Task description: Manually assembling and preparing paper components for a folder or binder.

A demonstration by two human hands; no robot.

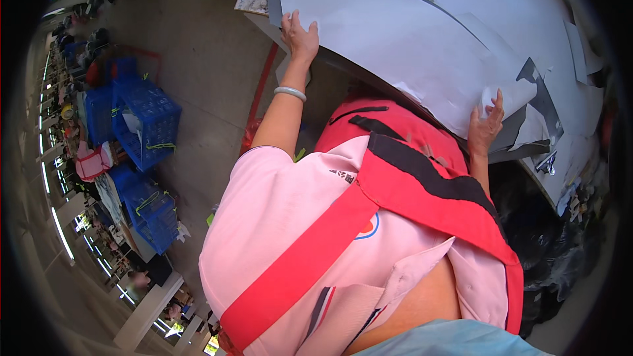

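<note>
A large white sheet [376, 20] with a grey underside lies across the table in front of me, its near edge hanging over the table's edge. My left hand [301, 38] is at the left border of this sheet, fingers spread and bent against it. At the sheet's near right corner is my right hand [485, 122], its fingers apart and pointing up beside a curled part of the material. Neither hand shows a closed grip. Torn grey and white scraps [534, 122] lie just right of my right hand.
More white sheeting covers the white table [560, 145] on the right. Black plastic bags [541, 257] are heaped below it. Blue crates [148, 115] stand on the concrete floor [204, 46] at the left, near a red floor line [264, 82]. Workbenches and people are farther left.
</note>
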